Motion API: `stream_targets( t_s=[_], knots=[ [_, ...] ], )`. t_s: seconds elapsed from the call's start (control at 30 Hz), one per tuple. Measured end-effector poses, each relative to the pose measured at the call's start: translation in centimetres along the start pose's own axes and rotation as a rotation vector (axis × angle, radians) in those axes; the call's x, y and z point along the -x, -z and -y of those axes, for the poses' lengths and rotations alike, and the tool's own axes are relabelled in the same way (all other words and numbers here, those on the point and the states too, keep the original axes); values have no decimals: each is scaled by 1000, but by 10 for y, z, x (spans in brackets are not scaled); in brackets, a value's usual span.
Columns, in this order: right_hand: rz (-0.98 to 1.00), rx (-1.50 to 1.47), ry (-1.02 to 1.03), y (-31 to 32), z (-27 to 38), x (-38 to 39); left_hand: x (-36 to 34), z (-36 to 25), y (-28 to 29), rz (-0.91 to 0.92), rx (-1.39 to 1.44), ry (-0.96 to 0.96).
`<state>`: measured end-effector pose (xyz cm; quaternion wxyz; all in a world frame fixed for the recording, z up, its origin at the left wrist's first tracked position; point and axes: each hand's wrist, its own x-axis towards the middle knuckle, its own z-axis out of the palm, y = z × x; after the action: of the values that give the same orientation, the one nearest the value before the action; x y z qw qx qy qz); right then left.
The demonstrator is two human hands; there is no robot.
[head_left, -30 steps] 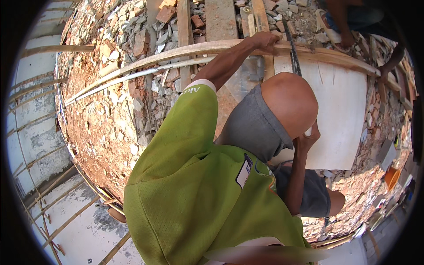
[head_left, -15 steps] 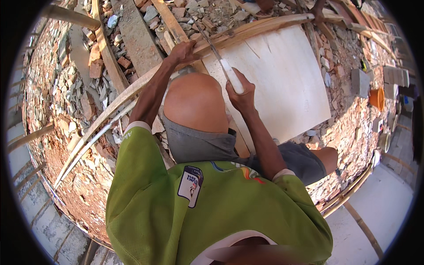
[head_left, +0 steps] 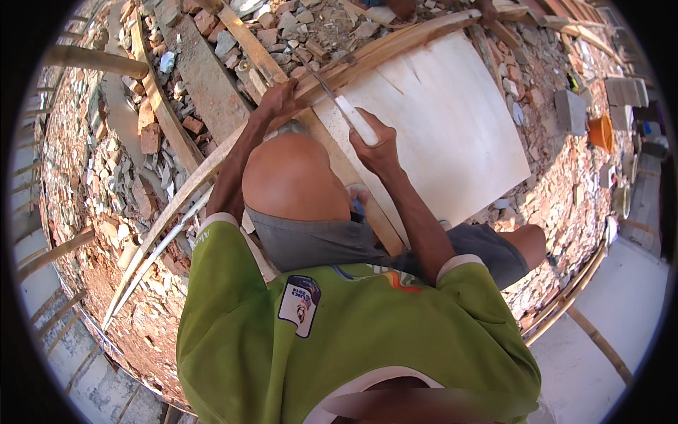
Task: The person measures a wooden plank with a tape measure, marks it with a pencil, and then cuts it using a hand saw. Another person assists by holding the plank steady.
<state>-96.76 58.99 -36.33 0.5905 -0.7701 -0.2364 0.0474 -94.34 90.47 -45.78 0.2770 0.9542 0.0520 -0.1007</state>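
A saw with a white handle (head_left: 359, 121) is in my right hand (head_left: 376, 146), its fingers wrapped round the grip. Its narrow dark blade (head_left: 318, 76) points away to the upper left and lies across a long wooden beam (head_left: 385, 58). Just left of the blade, my left hand (head_left: 280, 98) is closed on the same beam. Whether the teeth have cut into the wood is too small to tell. Beneath the right hand and beam spreads a large white board (head_left: 452, 120). My bent bare knee (head_left: 296, 177) is close below the left hand.
Broken bricks and rubble (head_left: 85, 205) cover the ground. Planks (head_left: 201, 67) lie at the upper left, near a bamboo pole (head_left: 99, 61). Another person's hand (head_left: 487, 10) is at the beam's far end. On the right are an orange bucket (head_left: 601, 133) and grey blocks (head_left: 571, 112).
The view has shifted and turned slightly. The saw handle is a little closer to the beam than before, my right hand moving with it. My left hand stays on the beam.
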Motion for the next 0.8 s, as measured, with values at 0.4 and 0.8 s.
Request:
stream_targets(
  t_s=[0.4, 0.8],
  knots=[
    [93, -9, -169, 81, 49, 100, 22, -5, 9, 25, -19, -1],
    [124, 92, -151, 126, 70, 160, 16, 43, -12, -60, 312, -20]
  ],
)
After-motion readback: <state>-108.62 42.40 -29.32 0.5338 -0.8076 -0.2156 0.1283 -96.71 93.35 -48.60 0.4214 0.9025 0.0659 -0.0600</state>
